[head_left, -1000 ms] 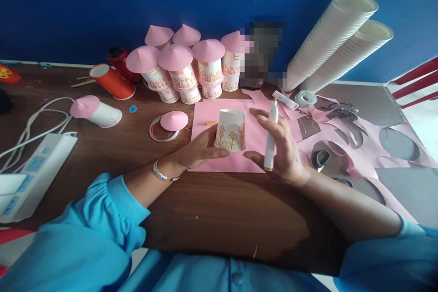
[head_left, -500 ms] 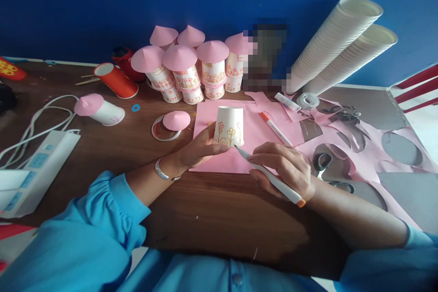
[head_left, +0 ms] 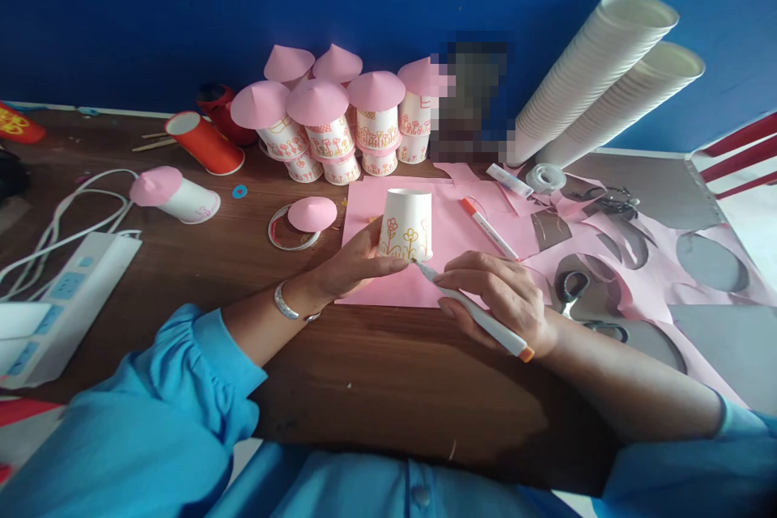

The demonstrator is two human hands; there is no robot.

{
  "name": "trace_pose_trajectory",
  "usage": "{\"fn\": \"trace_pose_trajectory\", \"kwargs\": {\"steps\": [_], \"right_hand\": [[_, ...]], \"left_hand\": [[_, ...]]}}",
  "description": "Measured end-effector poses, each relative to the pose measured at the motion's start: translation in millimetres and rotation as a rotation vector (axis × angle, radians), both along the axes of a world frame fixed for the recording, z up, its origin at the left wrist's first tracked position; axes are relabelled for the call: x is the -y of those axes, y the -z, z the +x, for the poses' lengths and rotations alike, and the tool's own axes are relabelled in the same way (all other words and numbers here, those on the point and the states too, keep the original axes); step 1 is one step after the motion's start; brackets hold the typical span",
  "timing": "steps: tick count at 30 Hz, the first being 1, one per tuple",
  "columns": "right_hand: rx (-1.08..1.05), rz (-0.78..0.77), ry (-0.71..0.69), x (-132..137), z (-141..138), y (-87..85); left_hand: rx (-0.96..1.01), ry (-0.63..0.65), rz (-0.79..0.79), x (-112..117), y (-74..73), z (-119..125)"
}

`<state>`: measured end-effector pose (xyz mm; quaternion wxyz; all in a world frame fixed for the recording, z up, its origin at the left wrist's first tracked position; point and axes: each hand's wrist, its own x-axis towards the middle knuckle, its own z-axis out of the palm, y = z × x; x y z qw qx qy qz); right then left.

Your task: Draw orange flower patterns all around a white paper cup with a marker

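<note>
My left hand (head_left: 364,261) is closed around the lower left side of a white paper cup (head_left: 405,214), which is upside down. Orange and red flowers with grass strokes are drawn round the cup's lower part. In my right hand (head_left: 501,295) is a white marker pen (head_left: 486,320) with an orange end; its tip is at the cup's bottom rim, close to my left thumb. Under the cup lies a pink paper sheet (head_left: 364,291). A second marker with an orange-red end (head_left: 489,228) rests on that sheet, to the right of the cup.
Several decorated cup towers with pink cone roofs (head_left: 319,101) stand by the wall. Stacked white cups (head_left: 598,81) lean at the right. Scissors (head_left: 571,291), tape (head_left: 546,178) and cut pink paper (head_left: 655,247) lie right. A power strip (head_left: 78,299) and an orange-red cup (head_left: 206,143) are left.
My right hand and the marker have shifted slightly left along the cup's bottom rim. The cup and my left hand have barely moved.
</note>
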<state>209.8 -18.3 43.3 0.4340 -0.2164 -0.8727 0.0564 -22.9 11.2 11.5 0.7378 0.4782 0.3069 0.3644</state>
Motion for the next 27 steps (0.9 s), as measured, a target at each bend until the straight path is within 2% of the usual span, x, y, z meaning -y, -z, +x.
{"fn": "trace_pose_trajectory", "kwargs": {"steps": [4,9,13,20,27], "right_hand": [[-0.011,-0.034,-0.037,0,2,-5.0],[-0.004,-0.044,0.002,-1,4,-3.6],[0.003,-0.034,0.024,-1,1,-3.7],[-0.044,-0.059,-0.021,0,2,-4.3],[-0.020,-0.032,0.019,-2,3,-4.3]], "left_hand": [[0.021,-0.003,0.003,-1,5.9,-1],[0.053,0.001,0.014,-3,12.2,-2],[0.064,0.007,0.016,-3,12.3,-1],[0.038,-0.006,0.016,-3,11.5,-1],[0.051,-0.004,0.021,-4,14.7,-3]]}}
